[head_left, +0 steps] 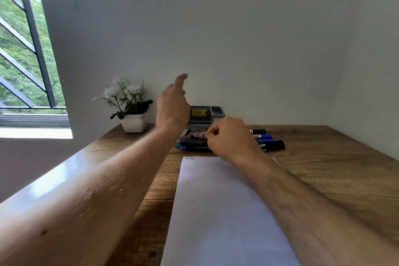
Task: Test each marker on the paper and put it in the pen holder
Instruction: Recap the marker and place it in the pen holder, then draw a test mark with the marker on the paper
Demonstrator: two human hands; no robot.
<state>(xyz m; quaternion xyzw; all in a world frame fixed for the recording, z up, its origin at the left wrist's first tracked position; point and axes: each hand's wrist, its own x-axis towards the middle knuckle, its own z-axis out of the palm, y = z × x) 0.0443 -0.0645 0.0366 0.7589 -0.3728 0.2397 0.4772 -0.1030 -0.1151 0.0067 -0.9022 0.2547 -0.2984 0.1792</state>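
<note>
While the markers (266,141) lie in a loose heap on the wooden desk (323,157), just past the far edge of the paper (216,201), we have our right hand (228,138) low over the middle of that heap. Its fingers are curled inward with thumb and forefinger drawn together, but we cannot tell whether they actually pinch a marker, because the hand hides what lies under it. Blue and black barrels show to the right of the hand, teal caps poke out to its left.

Behind the heap stands the grey pen holder (207,114), against the back wall, yellow price sticker facing us. Our left hand (172,106) is raised in front of the holder's left side, fingers straight and lifted towards the wall, holding nothing. Both forearms reach forward, the left from the lower left corner, the right crossing the paper's right edge.

The paper runs long towards us, two small marks at its far left corner. Bare wood lies on either side of the sheet. A white pot of white flowers (129,106) sits in the back left corner, near the left hand, and a barred window (26,49) fills the far left.
</note>
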